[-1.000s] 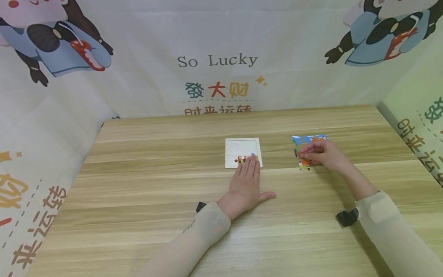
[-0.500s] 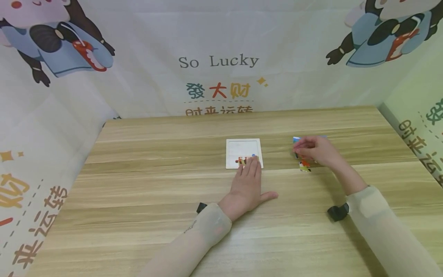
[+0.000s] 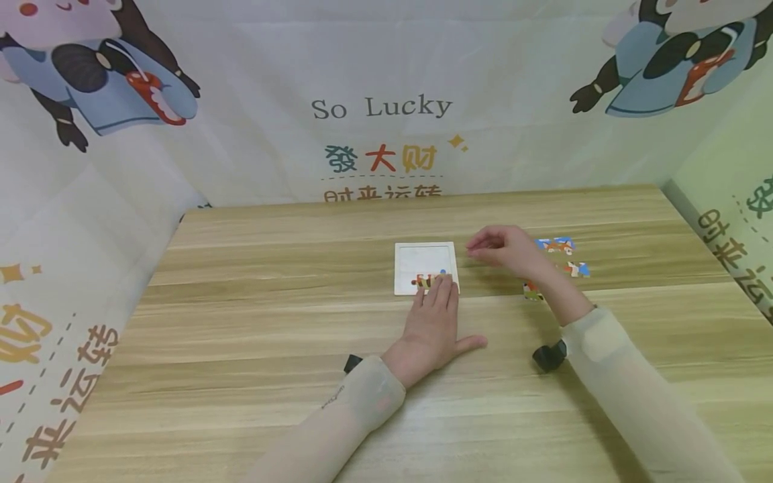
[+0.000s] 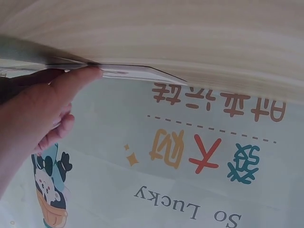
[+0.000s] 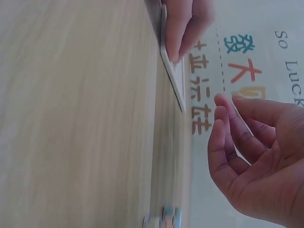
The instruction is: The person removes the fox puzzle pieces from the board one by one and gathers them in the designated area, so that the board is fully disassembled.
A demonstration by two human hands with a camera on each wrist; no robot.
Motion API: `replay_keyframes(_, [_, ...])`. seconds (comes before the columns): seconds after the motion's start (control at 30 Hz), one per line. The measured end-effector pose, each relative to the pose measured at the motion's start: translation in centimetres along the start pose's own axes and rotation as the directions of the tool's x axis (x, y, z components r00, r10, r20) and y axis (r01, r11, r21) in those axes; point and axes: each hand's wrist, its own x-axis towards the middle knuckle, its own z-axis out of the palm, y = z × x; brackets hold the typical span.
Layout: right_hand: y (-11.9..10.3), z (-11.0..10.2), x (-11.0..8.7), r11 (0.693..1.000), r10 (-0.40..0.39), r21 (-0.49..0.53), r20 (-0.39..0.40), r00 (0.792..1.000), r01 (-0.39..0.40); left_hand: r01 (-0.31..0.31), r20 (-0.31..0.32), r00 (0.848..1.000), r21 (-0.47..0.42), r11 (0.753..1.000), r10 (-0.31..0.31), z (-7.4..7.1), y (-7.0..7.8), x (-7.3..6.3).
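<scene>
A small square white puzzle tray (image 3: pixel 425 258) lies mid-table with a strip of yellow, red and brown jigsaw pieces (image 3: pixel 425 281) along its near side. My left hand (image 3: pixel 430 335) rests with straight fingers on this strip and the tray's near edge, thumb spread aside. Right of the tray is my right hand (image 3: pixel 510 251), raised above the table. In the right wrist view its fingers are bent and the thumb tip (image 5: pixel 239 99) nearly meets the index fingertip; I cannot tell whether a piece is between them. Loose jigsaw pieces (image 3: pixel 558 245) lie behind and below that hand, some hidden by it.
The wood-grain table (image 3: pixel 253 322) spreads around the tray on every side. A printed cloth backdrop (image 3: pixel 380 54) closes it off at the back and both sides. One jigsaw piece (image 3: pixel 578 270) lies furthest right, another piece (image 3: pixel 532 291) beside my right forearm.
My right hand has moved left from the loose pieces toward the tray, uncovering pieces on the right. The left hand stays on the tray.
</scene>
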Motion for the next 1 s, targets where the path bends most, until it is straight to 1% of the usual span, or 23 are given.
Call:
replay_keyframes(0.23, [-1.0,1.9,1.5,0.997,-0.053,0.055,0.067,0.996,0.049,0.004,-0.025,1.000,0.014,1.000,-0.004,0.1,0.0,-0.1])
replay_keyframes(0.3, [-1.2,2.5,1.8,0.997,-0.061,0.056,0.085,0.995,0.057,0.008,-0.022,1.000,0.016,1.000,-0.007,0.2,0.0,-0.1])
replay_keyframes(0.37, [-1.4,3.1,2.1,0.996,-0.085,0.037,0.099,0.991,0.082,0.018,-0.010,1.000,0.011,1.000,-0.018,0.2,0.0,-0.1])
replay_keyframes(0.53, [-1.5,4.4,2.7,0.990,-0.140,0.029,0.144,0.980,0.137,0.039,0.005,0.999,-0.026,0.999,-0.039,0.1,0.0,-0.2])
replay_keyframes(0.67, [-1.7,5.2,3.0,0.989,-0.148,0.013,0.195,0.970,0.148,0.036,-0.011,0.999,-0.036,0.999,-0.037,0.0,0.0,-0.3])
replay_keyframes(0.83, [-1.6,5.7,3.3,0.988,-0.142,-0.026,0.267,0.953,0.154,0.039,0.007,0.999,-0.022,0.999,-0.039,0.0,0.1,-0.3])
replay_keyframes(0.9, [-1.5,5.8,3.3,0.988,-0.140,-0.023,0.280,0.950,0.153,0.042,0.010,0.999,-0.023,0.999,-0.042,0.1,0.1,-0.3])
replay_keyframes(1.0, [-1.6,5.9,3.4,0.988,-0.141,-0.028,0.274,0.951,0.155,0.044,0.005,0.999,-0.026,0.999,-0.044,0.1,0.1,-0.3])
